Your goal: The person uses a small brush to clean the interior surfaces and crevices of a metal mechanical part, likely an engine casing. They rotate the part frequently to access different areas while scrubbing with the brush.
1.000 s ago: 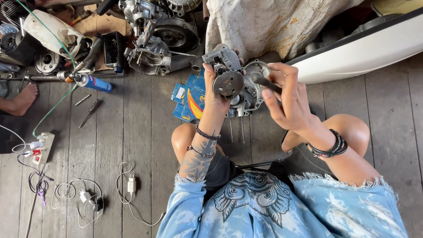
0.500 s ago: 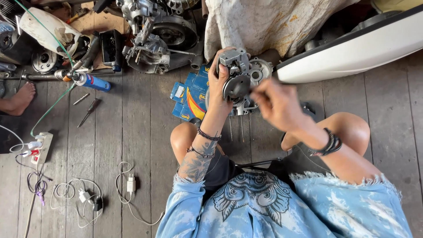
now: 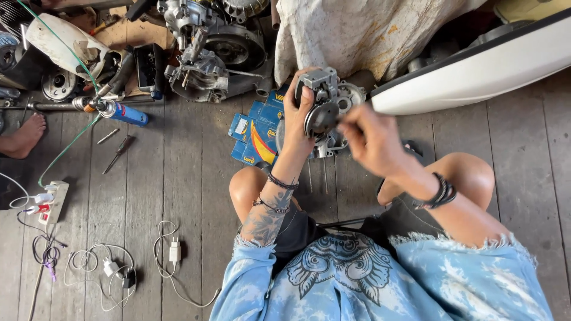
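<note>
Head camera, looking straight down at a person seated on a grey plank floor (image 3: 178, 196) with knees apart. The left hand (image 3: 297, 119) is raised in front of the body, its fingers wrapped around a small metal engine part (image 3: 321, 101), a grey casting with a round dark disc on its near face, held up above the knees. The right hand (image 3: 372, 139) is blurred; it sits just to the right of the part, fingers bunched toward the disc, and whether they pinch anything cannot be told. Behind the part, on the floor, lies a blue and yellow cardboard box (image 3: 257, 132), beside a larger engine block (image 3: 211, 50). Further left are a blue spray can (image 3: 122, 112), a screwdriver (image 3: 119, 151) and a white power strip (image 3: 52, 202) with cables. A bare foot (image 3: 24, 137) of another person shows at the left edge.
</note>
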